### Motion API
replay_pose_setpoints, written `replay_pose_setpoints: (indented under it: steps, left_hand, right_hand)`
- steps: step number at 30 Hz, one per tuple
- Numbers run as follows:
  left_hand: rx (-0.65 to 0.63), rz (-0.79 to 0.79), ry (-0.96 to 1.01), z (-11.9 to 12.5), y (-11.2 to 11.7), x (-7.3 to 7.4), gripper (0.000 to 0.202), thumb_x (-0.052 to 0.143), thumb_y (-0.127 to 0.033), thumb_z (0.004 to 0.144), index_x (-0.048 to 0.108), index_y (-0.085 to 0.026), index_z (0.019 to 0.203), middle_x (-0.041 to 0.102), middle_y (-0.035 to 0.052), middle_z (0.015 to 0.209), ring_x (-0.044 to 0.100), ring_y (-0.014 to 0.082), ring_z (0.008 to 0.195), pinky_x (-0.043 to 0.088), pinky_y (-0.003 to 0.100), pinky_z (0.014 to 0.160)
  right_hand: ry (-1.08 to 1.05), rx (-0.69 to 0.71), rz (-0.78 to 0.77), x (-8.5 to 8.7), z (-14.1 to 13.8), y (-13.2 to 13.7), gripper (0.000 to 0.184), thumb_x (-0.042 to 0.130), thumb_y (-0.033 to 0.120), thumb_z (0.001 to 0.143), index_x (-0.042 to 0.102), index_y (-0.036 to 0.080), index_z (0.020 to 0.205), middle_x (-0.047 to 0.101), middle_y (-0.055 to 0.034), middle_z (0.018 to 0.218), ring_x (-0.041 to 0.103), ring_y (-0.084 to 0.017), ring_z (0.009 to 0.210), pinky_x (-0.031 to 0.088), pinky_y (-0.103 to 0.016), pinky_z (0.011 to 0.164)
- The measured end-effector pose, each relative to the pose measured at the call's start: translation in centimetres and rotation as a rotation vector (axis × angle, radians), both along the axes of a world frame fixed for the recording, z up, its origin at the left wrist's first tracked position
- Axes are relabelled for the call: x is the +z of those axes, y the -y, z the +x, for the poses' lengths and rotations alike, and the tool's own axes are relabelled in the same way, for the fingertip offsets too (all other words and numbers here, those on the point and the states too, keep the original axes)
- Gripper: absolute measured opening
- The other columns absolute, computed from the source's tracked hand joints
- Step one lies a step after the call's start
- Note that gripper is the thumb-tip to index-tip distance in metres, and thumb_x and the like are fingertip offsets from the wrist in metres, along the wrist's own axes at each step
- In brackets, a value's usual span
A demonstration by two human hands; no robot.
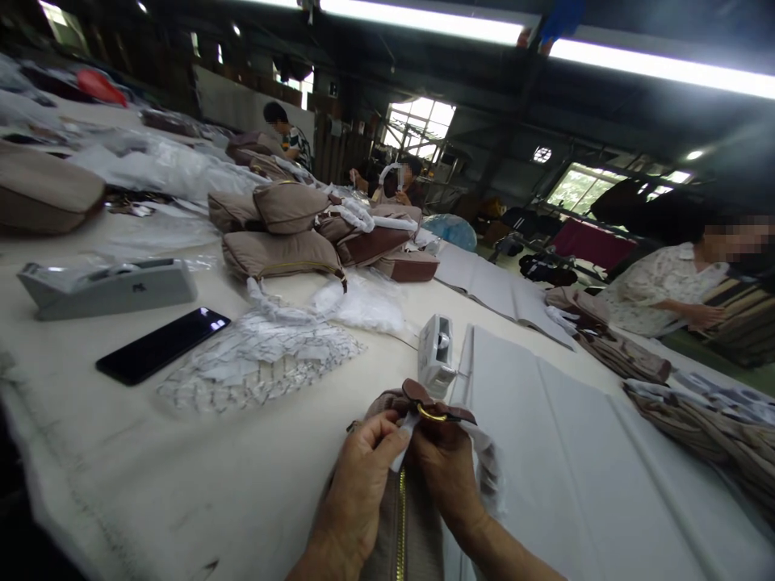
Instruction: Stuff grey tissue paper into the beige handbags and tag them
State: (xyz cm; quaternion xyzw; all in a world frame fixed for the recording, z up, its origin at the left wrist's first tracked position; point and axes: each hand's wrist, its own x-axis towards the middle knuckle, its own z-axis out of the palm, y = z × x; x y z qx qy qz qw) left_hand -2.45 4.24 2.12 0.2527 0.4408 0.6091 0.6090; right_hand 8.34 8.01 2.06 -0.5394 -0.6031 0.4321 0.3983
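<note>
Both my hands work at the top end of a taupe handbag (412,524) with a gold zipper, lying in front of me on the white table (182,484). My left hand (360,492) pinches a strip of white wrapping paper (404,440) beside the bag's brown strap tab and gold ring (431,410). My right hand (451,476) is closed around the strap end just under the ring, with more white paper (493,472) trailing past its fingers.
A small white tape dispenser (437,355) stands just beyond the bag. Sheets of white paper (563,452) lie to the right. A black phone (162,344), a grey tape dispenser (109,286) and a plastic packet (260,359) are left. Finished bags (284,234) pile farther back. Other people sit around.
</note>
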Motion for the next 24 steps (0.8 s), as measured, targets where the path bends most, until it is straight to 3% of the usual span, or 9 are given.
replay_pose_setpoints:
  steps: [2,4,8,10,12,17,20,22,24]
  left_hand:
    - [0.03,0.024,-0.067,0.2,0.1,0.0,0.022,0.061,-0.035,0.07,0.053,-0.017,0.06,0.063,0.005,0.098,0.054,0.0223,0.102,0.036,0.032,0.092]
    - [0.065,0.058,-0.167,0.3,0.3,-0.1,0.023,0.059,-0.037,0.071,0.055,-0.017,0.061,0.061,0.0069,0.099,0.054,0.0236,0.102,0.038,0.034,0.092]
    - [0.142,0.086,-0.353,0.0,0.5,-0.5,0.028,0.058,-0.043,0.072,0.057,-0.017,0.062,0.054,0.0114,0.115,0.05,0.0273,0.11,0.037,0.038,0.095]
    - [0.139,0.069,-0.387,0.0,0.4,-0.8,0.026,0.057,-0.04,0.072,0.056,-0.017,0.062,0.053,0.0116,0.118,0.048,0.0275,0.113,0.036,0.038,0.097]
    - [0.125,0.068,-0.406,0.1,0.2,-1.1,0.023,0.057,-0.037,0.073,0.056,-0.017,0.061,0.053,0.0109,0.117,0.048,0.0266,0.114,0.034,0.038,0.099]
    - [0.125,0.109,-0.444,0.3,0.4,0.0,0.018,0.055,-0.026,0.073,0.052,-0.019,0.057,0.056,0.0077,0.114,0.051,0.0211,0.109,0.037,0.032,0.097]
    - [0.052,0.144,-0.474,-1.5,1.0,1.1,0.015,0.057,-0.026,0.073,0.056,-0.019,0.06,0.056,0.0071,0.114,0.054,0.0193,0.105,0.04,0.028,0.093]
    - [0.12,0.137,-0.51,-3.5,1.5,0.7,0.019,0.054,-0.035,0.078,0.061,-0.019,0.071,0.056,0.0066,0.116,0.053,0.0185,0.107,0.041,0.026,0.09]
    - [0.224,0.063,-0.548,-5.3,2.0,-1.0,0.03,0.045,-0.044,0.084,0.06,-0.018,0.084,0.057,0.0074,0.116,0.051,0.0194,0.109,0.04,0.028,0.092]
  right_hand:
    - [0.0,-0.014,0.04,0.1,-0.3,0.0,0.022,0.067,0.036,0.07,0.062,0.021,0.087,0.064,-0.0054,0.093,0.057,-0.023,0.085,0.048,-0.032,0.071]
    - [-0.071,0.026,-0.011,0.6,-0.5,0.1,0.018,0.067,0.034,0.071,0.063,0.021,0.083,0.064,-0.0043,0.088,0.057,-0.021,0.08,0.048,-0.03,0.069]
    - [-0.277,0.021,-0.35,2.1,-0.2,0.7,0.022,0.07,0.037,0.067,0.062,0.018,0.074,0.058,0.0002,0.063,0.048,-0.011,0.052,0.036,-0.022,0.043]
    - [-0.422,-0.034,-0.526,2.8,0.2,0.9,0.028,0.075,0.038,0.062,0.062,0.017,0.075,0.056,0.0018,0.06,0.047,-0.009,0.05,0.029,-0.018,0.037]
    - [-0.532,-0.052,-0.607,3.4,0.3,1.1,0.035,0.082,0.035,0.055,0.063,0.016,0.077,0.056,0.0024,0.063,0.048,-0.008,0.052,0.027,-0.015,0.037]
    - [-0.542,-0.014,-0.59,3.7,-0.4,1.1,0.039,0.089,0.028,0.046,0.065,0.015,0.074,0.057,0.0036,0.064,0.045,-0.004,0.05,0.031,-0.013,0.037]
    - [-0.588,-0.016,-0.502,3.2,-0.3,1.1,0.035,0.088,0.028,0.049,0.066,0.016,0.074,0.06,0.0039,0.065,0.046,-0.004,0.051,0.037,-0.014,0.04]
    - [-0.611,-0.043,-0.448,2.7,0.8,1.1,0.034,0.087,0.03,0.051,0.067,0.017,0.076,0.063,0.0029,0.071,0.048,-0.004,0.052,0.038,-0.014,0.041]
    - [-0.579,-0.075,-0.41,2.0,2.7,1.2,0.035,0.086,0.033,0.053,0.068,0.017,0.078,0.064,0.0024,0.075,0.045,-0.003,0.049,0.036,-0.013,0.039]
